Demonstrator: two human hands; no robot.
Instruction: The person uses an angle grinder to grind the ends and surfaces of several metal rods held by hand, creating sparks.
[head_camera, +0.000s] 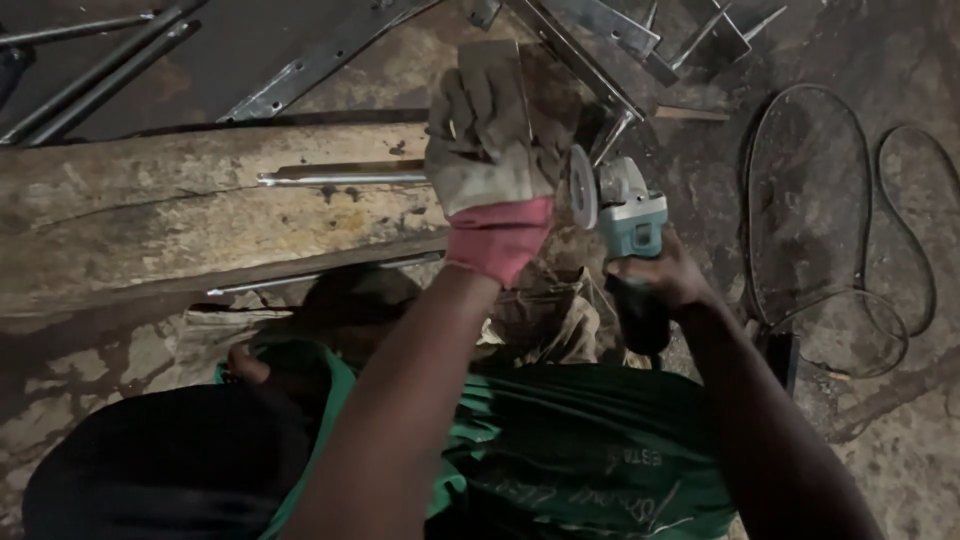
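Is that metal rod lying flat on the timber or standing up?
Lying flat: the metal rod rests lengthwise along the wooden beam, its end under the gloved left hand.

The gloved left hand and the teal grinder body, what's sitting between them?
In the head view, the grinder's round disc stands edge-on between the gloved left hand and the teal grinder body, close to the glove.
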